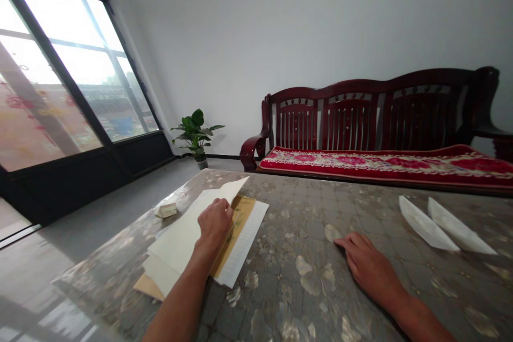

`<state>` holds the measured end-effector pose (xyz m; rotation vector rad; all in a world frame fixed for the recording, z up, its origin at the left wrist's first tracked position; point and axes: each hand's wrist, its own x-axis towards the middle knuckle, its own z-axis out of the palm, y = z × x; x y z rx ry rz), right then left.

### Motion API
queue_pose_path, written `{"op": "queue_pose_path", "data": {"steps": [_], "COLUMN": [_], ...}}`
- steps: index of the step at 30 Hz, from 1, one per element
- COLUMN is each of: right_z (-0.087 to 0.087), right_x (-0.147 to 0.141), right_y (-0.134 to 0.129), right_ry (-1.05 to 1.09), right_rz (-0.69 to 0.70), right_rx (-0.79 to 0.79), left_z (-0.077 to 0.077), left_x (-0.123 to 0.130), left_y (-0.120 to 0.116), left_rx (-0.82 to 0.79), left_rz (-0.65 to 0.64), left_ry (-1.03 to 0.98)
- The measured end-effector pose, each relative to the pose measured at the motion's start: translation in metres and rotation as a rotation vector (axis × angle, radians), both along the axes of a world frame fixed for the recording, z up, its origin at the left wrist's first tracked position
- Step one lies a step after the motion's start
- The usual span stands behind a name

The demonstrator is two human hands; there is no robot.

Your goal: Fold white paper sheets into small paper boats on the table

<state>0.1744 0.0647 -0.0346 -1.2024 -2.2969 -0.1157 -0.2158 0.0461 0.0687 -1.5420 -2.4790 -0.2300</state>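
My left hand (216,219) is closed at the right edge of a cream sheet of paper (188,230), whose far corner lifts up. Beneath that sheet lie more papers and a notebook with a tan cover (236,224) and white lined pages (245,248). My right hand (363,256) rests on the patterned tablecloth (288,256), its index finger stretched out and nothing in it. Farther right, two folded white paper boats (427,222) (460,227) lie side by side, apart from my hand.
A small folded piece of paper (166,210) lies near the table's left edge. Beyond the table stand a dark red wooden bench (352,123) with a red floral cover (360,164) and a potted plant (197,136). Large dark-framed windows (76,75) are at left.
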Motion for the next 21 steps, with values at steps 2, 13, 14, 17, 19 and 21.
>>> {"op": "queue_pose_path", "data": {"steps": [2,13,14,17,19,21], "right_z": [0.000,0.003,0.004,0.006,0.006,0.007], "right_x": [0.000,-0.001,-0.002,-0.002,-0.001,-0.001], "right_y": [0.001,0.000,0.000,0.001,0.001,0.000], "right_ry": [0.001,0.014,0.012,0.029,0.066,0.123], "right_rz": [-0.001,0.006,0.004,0.007,0.015,0.025], "right_rx": [-0.014,-0.118,-0.128,-0.145,-0.152,-0.170], "left_z": [0.006,0.033,0.036,0.029,0.011,-0.011], "left_x": [0.001,0.024,0.032,0.066,0.094,0.123], "left_y": [-0.001,-0.014,-0.016,-0.021,-0.024,-0.027], "left_rx": [0.057,0.106,0.136,0.139,0.127,0.125], "left_rz": [0.000,-0.004,-0.049,-0.238,-0.395,-0.572], "left_ry": [-0.045,-0.105,-0.073,-0.005,0.017,0.043]}}
